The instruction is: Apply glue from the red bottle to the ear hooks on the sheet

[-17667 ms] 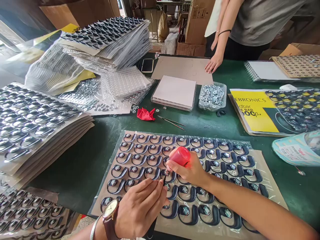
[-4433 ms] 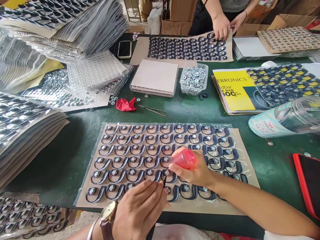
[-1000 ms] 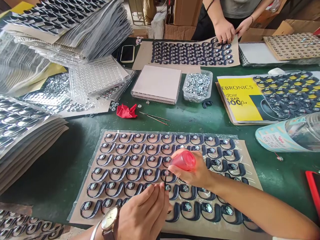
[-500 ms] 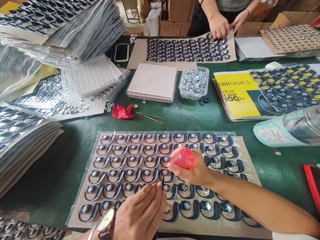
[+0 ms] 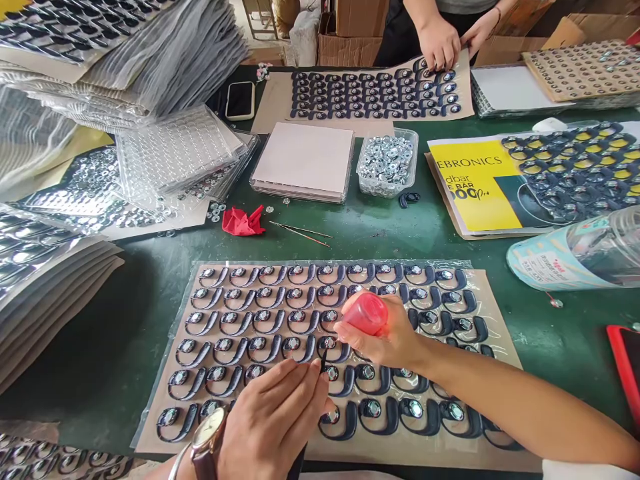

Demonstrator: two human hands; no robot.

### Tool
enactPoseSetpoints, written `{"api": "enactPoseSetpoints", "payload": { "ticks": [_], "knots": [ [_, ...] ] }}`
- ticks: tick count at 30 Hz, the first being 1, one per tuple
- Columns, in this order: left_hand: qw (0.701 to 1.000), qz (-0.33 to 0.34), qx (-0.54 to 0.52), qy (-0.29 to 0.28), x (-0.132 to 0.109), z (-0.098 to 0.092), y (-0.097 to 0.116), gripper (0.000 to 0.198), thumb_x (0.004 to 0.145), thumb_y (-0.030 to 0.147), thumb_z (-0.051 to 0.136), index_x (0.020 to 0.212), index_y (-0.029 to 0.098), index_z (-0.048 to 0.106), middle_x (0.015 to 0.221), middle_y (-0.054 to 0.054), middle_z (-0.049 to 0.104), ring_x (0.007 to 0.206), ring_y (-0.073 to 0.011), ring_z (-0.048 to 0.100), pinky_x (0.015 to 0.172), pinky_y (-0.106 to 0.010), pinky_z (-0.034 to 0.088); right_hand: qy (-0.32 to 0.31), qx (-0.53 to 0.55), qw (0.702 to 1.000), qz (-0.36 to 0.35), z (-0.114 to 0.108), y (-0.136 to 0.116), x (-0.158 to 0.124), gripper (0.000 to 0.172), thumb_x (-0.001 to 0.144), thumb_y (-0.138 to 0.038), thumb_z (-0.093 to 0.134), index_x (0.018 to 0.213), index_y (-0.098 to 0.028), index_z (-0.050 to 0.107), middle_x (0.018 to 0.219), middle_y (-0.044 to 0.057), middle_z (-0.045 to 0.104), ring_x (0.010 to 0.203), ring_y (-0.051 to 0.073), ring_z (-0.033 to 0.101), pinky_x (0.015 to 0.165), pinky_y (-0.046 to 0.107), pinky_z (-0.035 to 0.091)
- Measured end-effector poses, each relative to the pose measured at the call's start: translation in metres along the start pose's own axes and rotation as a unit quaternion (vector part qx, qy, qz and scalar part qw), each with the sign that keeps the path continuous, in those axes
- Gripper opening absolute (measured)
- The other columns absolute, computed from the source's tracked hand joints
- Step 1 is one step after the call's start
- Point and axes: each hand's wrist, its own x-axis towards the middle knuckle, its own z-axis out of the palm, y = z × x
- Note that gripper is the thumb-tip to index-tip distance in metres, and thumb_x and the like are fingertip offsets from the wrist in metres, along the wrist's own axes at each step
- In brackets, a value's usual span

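My right hand is wrapped round a small translucent red squeeze bottle, tilted over the middle of a sheet; its nozzle is hidden. From the lower edge my left hand reaches in, wearing a watch, fingers closed on slim black tweezers. Their tip is at the round end of one dark hook-shaped part, just below the bottle. Rows of these hooked parts, most with a shiny metal disc in the round end, lie on the plastic-covered brown card sheet. Both hands hide some parts.
Beyond the sheet lie metal tweezers, a red cloth scrap and a plastic tub of metal washers. Tall stacks of sheets stand left. A clear bottle lies right. Across the table, a co-worker's hands touch another sheet.
My left hand has shifted slightly left, its tool tip still at the same part. My right hand and the red bottle have barely moved. The view has tilted a little.
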Motion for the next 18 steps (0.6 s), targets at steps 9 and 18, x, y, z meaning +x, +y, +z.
{"api": "enactPoseSetpoints", "payload": {
  "ticks": [9,18],
  "knots": [
    [0.993,-0.039,-0.113,0.007,0.009,-0.007,-0.016,0.021,0.087,0.008,0.056,0.106,0.006,0.066,0.095,-0.011,0.074,0.086,-0.0194,0.071,0.081,-0.033,0.057,0.0,0.018,1.0,-0.014,0.002,0.002,-0.001,0.024,0.085,-0.036,0.068,0.07,-0.019,0.06,0.059,-0.001,0.062,0.049,0.01,0.054,0.049,0.021,0.046],
    [0.964,-0.144,-0.22,0.029,0.01,-0.008,-0.029,0.021,0.087,0.003,0.054,0.103,0.013,0.065,0.092,-0.008,0.074,0.071,-0.0128,0.069,0.067,-0.025,0.054,-0.026,0.041,0.996,-0.068,0.004,0.003,-0.002,0.029,0.081,-0.046,0.074,0.086,-0.019,0.064,0.073,0.002,0.071,0.059,0.013,0.065,0.06,0.024,0.052]
  ]
}}
